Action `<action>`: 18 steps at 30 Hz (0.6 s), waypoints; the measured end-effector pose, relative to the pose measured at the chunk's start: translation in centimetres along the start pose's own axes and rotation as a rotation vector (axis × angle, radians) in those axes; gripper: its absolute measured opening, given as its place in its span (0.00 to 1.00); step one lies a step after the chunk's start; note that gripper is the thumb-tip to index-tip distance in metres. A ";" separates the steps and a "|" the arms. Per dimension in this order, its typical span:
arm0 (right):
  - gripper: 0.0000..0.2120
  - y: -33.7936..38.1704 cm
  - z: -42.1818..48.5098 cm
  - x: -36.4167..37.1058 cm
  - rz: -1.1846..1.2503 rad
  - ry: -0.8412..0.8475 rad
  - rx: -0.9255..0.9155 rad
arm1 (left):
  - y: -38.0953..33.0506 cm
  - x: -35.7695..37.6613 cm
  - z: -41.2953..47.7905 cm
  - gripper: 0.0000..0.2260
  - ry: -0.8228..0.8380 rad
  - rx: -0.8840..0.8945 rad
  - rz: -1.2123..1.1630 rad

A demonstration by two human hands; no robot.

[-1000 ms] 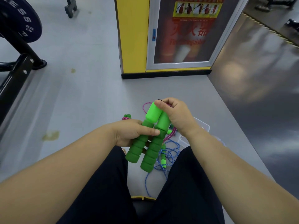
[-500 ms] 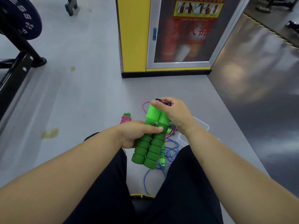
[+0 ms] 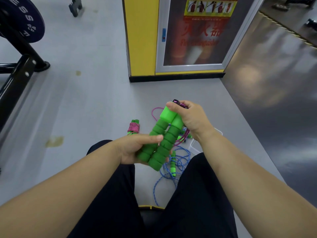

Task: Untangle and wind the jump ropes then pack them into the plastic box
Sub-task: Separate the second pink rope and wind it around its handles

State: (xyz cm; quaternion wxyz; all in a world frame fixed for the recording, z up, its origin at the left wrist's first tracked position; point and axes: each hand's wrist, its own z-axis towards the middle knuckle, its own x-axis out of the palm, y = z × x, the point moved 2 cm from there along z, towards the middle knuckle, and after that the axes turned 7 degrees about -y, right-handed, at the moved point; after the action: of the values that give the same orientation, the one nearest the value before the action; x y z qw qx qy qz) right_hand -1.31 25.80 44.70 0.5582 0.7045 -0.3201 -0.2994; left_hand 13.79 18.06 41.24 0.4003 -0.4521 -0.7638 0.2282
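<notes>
Grey floor (image 3: 85,109) is seen below. Green handles (image 3: 164,138) are clasped in the left hand (image 3: 133,150); above that grip, pink rope (image 3: 181,105) is pinched by the right hand (image 3: 192,117), to be wound tautly.

We can read white letters "ESS" on the dark weight plate (image 3: 25,23) and red "灭火器" on the cabinet door (image 3: 202,36).

Green handles (image 3: 163,140); blue rope (image 3: 178,162); pink rope (image 3: 155,112).
</notes>
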 end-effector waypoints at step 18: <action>0.13 -4.2 -0.7 0.2 -0.992 0.143 -0.297 | -6.1 0.6 -0.9 0.07 -0.234 0.099 -0.031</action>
State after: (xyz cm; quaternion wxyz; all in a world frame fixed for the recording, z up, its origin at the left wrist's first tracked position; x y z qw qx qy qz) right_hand -0.16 26.83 40.74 0.4637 0.7033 0.1372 -0.5211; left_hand 11.21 15.63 46.33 0.3335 -0.3902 -0.8000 0.3106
